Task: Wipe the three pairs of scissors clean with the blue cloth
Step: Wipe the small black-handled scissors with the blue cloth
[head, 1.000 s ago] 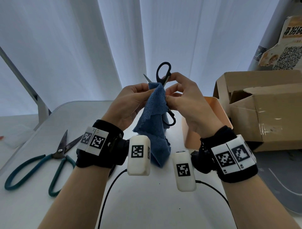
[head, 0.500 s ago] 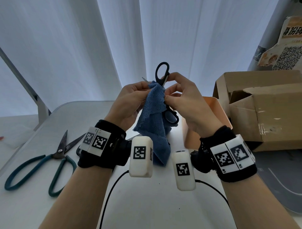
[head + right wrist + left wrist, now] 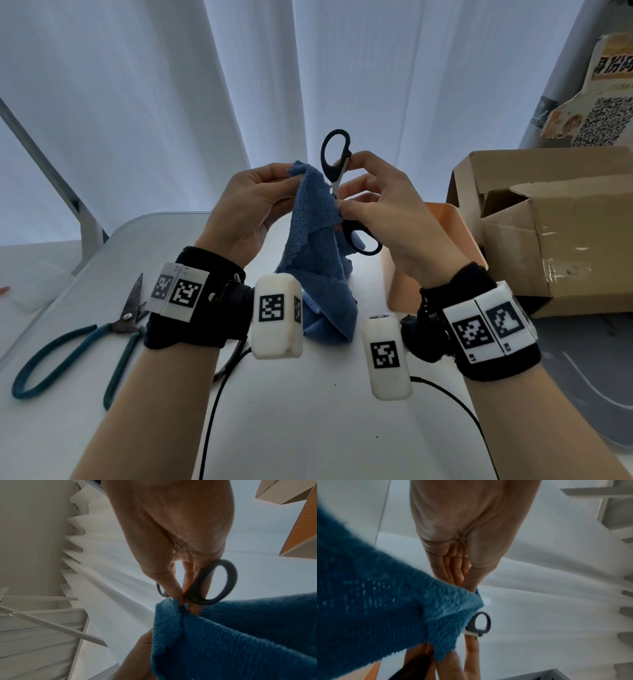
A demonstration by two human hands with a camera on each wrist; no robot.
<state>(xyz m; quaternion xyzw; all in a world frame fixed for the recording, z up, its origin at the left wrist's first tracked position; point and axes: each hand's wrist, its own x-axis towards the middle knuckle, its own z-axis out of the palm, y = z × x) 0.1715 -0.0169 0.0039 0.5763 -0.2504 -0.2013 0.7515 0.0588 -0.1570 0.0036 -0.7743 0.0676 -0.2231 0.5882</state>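
Observation:
Black-handled scissors (image 3: 337,161) are held up above the table, handles spread, one loop high and one low (image 3: 363,241). My right hand (image 3: 371,202) pinches them near the pivot; its wrist view shows a black loop (image 3: 214,582) beside the fingers. The blue cloth (image 3: 317,246) hangs from my left hand (image 3: 253,202), which grips its top edge, folded over the blades so they are hidden. Cloth (image 3: 385,608) and a grey loop (image 3: 481,623) fill the left wrist view. Teal-handled scissors (image 3: 72,346) lie at the table's left. A third pair is not visible.
An orange bin (image 3: 442,236) stands behind my right hand, with an open cardboard box (image 3: 555,236) to its right. White curtains hang behind. Black cables (image 3: 219,404) trail from the wrist cameras over the white table (image 3: 308,428). A grey mat (image 3: 589,377) lies at the right.
The scissors have tilted and the lower handle swung further right. The blade tip that poked out left of the cloth is now covered. The left hand shifted slightly along the cloth.

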